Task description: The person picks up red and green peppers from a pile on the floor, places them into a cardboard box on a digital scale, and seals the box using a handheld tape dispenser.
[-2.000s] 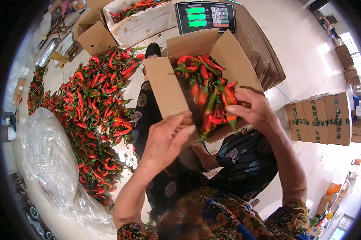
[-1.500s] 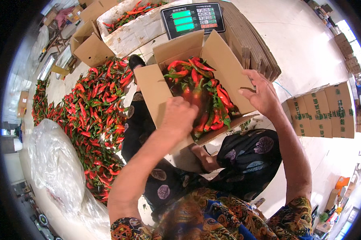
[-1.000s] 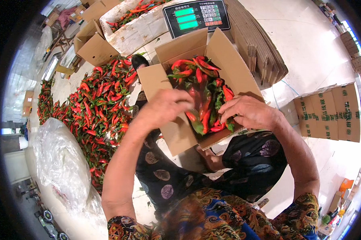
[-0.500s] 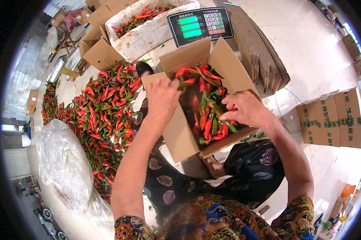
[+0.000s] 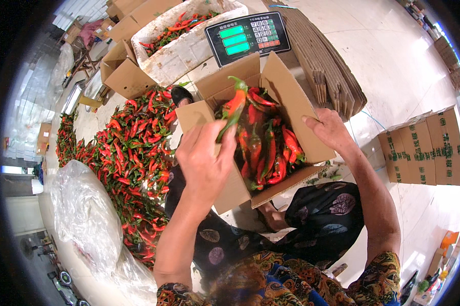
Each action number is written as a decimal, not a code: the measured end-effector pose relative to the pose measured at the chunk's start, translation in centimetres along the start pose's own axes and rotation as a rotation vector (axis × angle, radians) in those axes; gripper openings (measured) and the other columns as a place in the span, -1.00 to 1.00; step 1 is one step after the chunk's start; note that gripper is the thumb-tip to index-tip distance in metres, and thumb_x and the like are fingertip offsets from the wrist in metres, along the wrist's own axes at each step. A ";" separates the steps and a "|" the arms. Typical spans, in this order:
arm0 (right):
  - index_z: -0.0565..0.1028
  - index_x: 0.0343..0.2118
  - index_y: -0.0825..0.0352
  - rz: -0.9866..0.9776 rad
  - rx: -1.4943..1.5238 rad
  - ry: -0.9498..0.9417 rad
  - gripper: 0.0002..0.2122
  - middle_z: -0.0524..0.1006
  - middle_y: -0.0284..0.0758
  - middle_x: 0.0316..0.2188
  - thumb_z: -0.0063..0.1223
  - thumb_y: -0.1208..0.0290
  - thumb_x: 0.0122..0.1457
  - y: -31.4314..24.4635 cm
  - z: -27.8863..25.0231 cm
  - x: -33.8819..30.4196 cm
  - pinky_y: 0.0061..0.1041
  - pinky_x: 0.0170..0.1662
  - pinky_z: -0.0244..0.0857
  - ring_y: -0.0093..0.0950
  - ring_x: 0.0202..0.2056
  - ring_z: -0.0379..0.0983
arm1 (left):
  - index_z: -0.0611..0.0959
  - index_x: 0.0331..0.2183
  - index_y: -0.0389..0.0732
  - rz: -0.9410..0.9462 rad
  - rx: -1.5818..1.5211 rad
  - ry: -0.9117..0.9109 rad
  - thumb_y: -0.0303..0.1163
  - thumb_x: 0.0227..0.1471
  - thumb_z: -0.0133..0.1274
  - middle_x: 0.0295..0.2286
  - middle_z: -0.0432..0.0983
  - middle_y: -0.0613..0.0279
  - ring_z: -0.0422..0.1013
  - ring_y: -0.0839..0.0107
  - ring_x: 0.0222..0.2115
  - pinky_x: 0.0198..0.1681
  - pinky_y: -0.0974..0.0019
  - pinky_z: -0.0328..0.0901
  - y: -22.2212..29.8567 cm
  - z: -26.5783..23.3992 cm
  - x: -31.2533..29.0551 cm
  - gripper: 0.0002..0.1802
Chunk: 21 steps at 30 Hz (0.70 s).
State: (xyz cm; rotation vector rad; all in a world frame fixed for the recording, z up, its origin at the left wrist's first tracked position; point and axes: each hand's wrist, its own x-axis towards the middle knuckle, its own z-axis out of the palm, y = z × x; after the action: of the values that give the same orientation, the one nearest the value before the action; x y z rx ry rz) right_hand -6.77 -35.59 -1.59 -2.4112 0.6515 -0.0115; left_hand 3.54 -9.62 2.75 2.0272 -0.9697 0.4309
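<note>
An open cardboard box [image 5: 291, 94] stands between my legs, holding red and green chili peppers [image 5: 270, 153]. Over its left side, my left hand [image 5: 204, 155] pinches a red-and-green chili pepper [image 5: 235, 104] that points up and away from me. Whether a second pepper is in that grip, I cannot tell. My right hand [image 5: 328, 130] is closed on the right flap of the box, thumb on the inner side and fingers behind the cardboard. Just past the box sits a scale display [image 5: 247, 35] with green lit screens.
A big heap of chili peppers [image 5: 133, 137] covers the floor at left, beside clear plastic sheeting [image 5: 84, 204]. Behind are a white foam box [image 5: 173, 64] with peppers and another carton [image 5: 128, 76]. Flattened cardboard [image 5: 324, 61] is stacked at far right, with printed cartons [image 5: 424, 148] nearer.
My left hand has come back toward me and now holds up a pepper. My right hand has left the peppers inside and taken hold of the box's right flap.
</note>
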 end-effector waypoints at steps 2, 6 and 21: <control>0.53 -0.30 0.45 0.025 -0.015 -0.070 -0.65 0.53 0.10 -0.39 0.03 0.19 0.09 -1.5 -0.5 0.1 -0.17 -0.13 0.36 0.03 -0.24 0.49 | 0.59 -0.44 -0.23 -0.006 -0.043 0.030 -0.47 -0.09 0.19 -0.60 0.47 0.10 0.43 0.14 -0.54 -0.45 0.15 0.28 -0.4 2.6 1.0 -0.90; 0.55 -0.25 0.43 0.097 0.006 -0.218 -0.68 0.58 -0.01 -0.36 0.06 0.24 0.09 0.1 -0.4 -0.5 -0.29 -0.17 0.39 -0.12 -0.29 0.55 | 0.59 -0.26 -0.27 0.000 0.159 -0.346 -0.25 -0.04 0.21 -0.40 0.52 0.02 0.44 0.05 -0.32 -0.20 0.09 0.32 -0.6 7.7 0.9 -0.66; 0.56 -0.21 0.43 0.213 0.541 -0.162 -0.71 0.60 -0.27 -0.39 0.16 0.33 0.06 6.4 -2.2 -0.3 -0.53 -0.28 0.41 -0.50 -0.37 0.53 | 0.43 0.01 -0.35 -0.943 -0.761 -0.340 -0.49 -0.08 0.20 -0.15 0.50 0.15 0.43 0.38 -0.17 -0.02 0.28 0.30 -3.8 1.3 -5.7 -0.43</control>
State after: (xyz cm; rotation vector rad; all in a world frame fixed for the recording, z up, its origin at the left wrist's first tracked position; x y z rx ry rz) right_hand -10.24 -41.04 -3.49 -1.7977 0.7188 0.0850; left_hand 2.69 -6.57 -3.42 1.6037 -0.1901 -0.7068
